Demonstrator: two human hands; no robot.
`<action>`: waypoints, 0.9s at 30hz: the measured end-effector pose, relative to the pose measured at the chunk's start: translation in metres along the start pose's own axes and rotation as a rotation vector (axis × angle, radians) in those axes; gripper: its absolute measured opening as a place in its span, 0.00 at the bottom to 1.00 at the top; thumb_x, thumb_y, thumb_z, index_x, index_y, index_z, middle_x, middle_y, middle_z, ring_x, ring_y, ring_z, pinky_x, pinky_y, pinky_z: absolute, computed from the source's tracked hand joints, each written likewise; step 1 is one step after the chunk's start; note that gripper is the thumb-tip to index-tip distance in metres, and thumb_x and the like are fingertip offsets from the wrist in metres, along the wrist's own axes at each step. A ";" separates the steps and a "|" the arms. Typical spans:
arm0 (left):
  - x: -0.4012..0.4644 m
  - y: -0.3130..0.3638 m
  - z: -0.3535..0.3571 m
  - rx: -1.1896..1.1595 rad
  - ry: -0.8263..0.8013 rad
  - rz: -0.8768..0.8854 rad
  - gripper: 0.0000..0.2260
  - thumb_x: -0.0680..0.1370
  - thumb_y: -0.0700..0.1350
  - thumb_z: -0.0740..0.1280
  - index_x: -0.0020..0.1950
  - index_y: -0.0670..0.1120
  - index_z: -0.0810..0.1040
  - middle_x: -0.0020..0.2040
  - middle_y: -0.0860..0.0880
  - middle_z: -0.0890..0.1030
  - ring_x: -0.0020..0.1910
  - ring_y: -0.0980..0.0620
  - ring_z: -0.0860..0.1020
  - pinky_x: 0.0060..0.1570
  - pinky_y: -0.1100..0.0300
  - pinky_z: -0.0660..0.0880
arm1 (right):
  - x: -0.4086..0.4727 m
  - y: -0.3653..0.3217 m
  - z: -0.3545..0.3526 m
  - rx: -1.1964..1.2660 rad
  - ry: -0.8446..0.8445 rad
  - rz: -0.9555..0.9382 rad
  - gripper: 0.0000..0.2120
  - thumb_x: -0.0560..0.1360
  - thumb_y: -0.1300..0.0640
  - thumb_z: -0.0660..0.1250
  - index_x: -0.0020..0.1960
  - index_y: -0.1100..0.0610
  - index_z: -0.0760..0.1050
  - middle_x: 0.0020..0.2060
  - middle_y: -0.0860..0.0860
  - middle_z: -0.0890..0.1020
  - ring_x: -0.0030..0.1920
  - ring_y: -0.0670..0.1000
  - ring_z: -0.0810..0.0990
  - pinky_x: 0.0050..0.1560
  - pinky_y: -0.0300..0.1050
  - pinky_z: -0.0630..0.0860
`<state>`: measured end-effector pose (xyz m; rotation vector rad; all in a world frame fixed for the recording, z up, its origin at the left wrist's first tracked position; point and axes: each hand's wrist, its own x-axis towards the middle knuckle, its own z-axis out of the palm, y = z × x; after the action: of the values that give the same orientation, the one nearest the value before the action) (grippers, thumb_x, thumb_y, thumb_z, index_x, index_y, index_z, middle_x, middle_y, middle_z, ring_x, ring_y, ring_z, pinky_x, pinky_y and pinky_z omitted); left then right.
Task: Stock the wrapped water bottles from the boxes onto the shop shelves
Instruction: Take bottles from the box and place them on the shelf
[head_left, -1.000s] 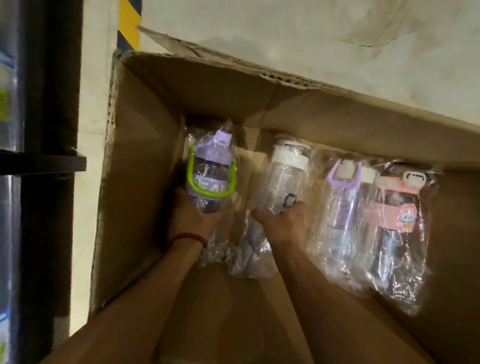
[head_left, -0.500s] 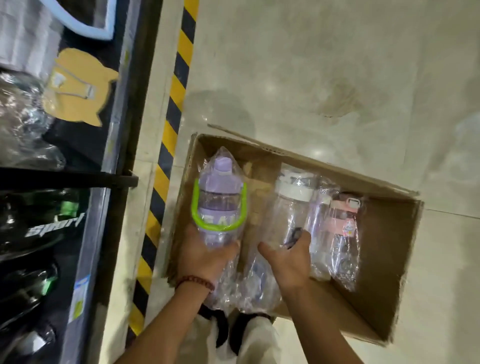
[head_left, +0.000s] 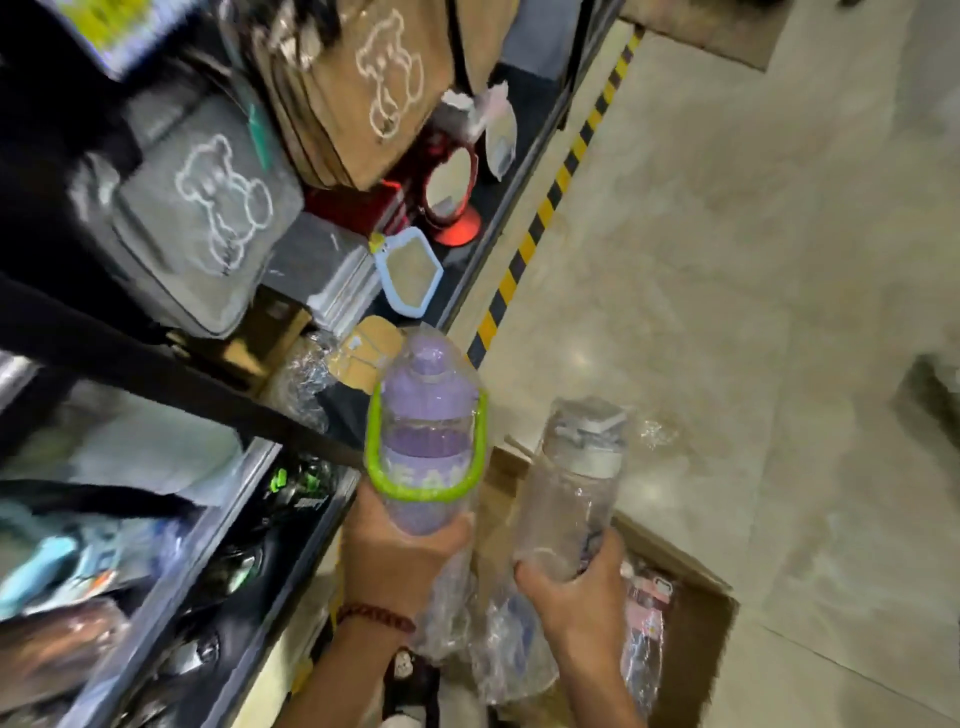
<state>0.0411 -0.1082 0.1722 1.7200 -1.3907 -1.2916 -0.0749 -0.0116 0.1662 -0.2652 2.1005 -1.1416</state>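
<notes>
My left hand (head_left: 396, 558) grips the base of a wrapped purple bottle (head_left: 427, 431) with a green carry loop, held upright beside the black shop shelves (head_left: 171, 374). My right hand (head_left: 574, 592) holds a wrapped clear bottle (head_left: 574, 499) with a white lid, tilted slightly, just right of the purple one. Both bottles are up out of the cardboard box (head_left: 691, 618), which sits on the floor below my hands. A wrapped pink bottle (head_left: 647, 603) still lies in the box, partly hidden by my right hand.
The shelves at left hold grey and brown bear-print bags (head_left: 208, 208), small mirrors (head_left: 449, 182) and wrapped dark sport bottles (head_left: 291, 488). A yellow-black hazard stripe (head_left: 545, 208) runs along the shelf foot. Pale tiled floor (head_left: 727, 260) spreads to the right.
Both hands have lifted their bottles out of the box and up toward the shelves. My view has swung up and left, bringing the upper shelves into sight.
</notes>
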 end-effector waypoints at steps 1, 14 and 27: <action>-0.001 0.014 -0.010 -0.039 0.023 0.010 0.37 0.48 0.60 0.72 0.55 0.50 0.72 0.44 0.58 0.78 0.41 0.64 0.77 0.41 0.70 0.71 | -0.004 -0.016 0.000 -0.003 -0.022 -0.029 0.34 0.54 0.52 0.75 0.57 0.50 0.67 0.45 0.49 0.78 0.41 0.43 0.78 0.35 0.28 0.70; -0.053 0.118 -0.143 -0.252 0.352 0.090 0.33 0.47 0.55 0.74 0.51 0.55 0.72 0.47 0.59 0.78 0.45 0.69 0.77 0.40 0.76 0.70 | -0.084 -0.157 0.021 -0.119 -0.437 -0.477 0.32 0.51 0.41 0.69 0.52 0.40 0.62 0.46 0.43 0.72 0.46 0.41 0.74 0.41 0.31 0.69; -0.144 0.156 -0.208 -0.342 0.613 0.102 0.32 0.48 0.57 0.71 0.51 0.55 0.72 0.46 0.63 0.76 0.44 0.68 0.78 0.36 0.78 0.69 | -0.164 -0.228 0.010 -0.195 -0.741 -0.706 0.37 0.57 0.54 0.76 0.60 0.41 0.63 0.50 0.43 0.76 0.49 0.37 0.76 0.44 0.31 0.73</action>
<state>0.1724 -0.0463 0.4321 1.5927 -0.8334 -0.7859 0.0159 -0.0720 0.4251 -1.3760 1.4540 -0.9759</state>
